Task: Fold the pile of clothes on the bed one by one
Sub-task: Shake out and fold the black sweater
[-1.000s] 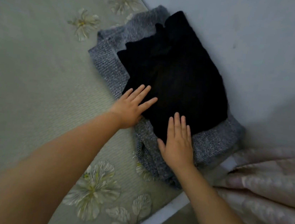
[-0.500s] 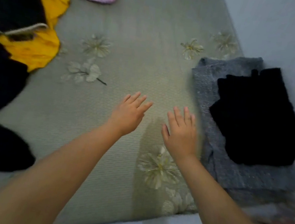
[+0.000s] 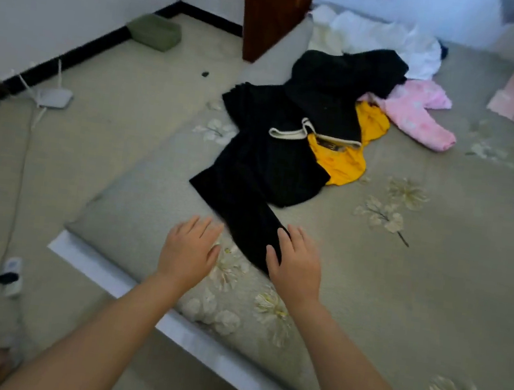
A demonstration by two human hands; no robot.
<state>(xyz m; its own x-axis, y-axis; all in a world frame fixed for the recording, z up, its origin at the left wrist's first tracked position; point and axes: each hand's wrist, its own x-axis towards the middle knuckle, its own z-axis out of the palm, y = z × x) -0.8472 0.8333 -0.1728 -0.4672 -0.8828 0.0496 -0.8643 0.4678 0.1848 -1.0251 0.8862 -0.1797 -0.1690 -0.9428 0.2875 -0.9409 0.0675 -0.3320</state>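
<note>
Both your hands are open: left hand beside, right hand touching the black garment. Pulling it risks dragging the tangled yellow piece along.

2 bare forearms, no sleeves; left grip, right grip ungloved.

Matt black cloth garment lies under my right fingertips; the bed cover looks finely woven, flower-printed. Upper centre, a glossy brown wooden cabinet; fuzzy pink cloth upper right.
</note>
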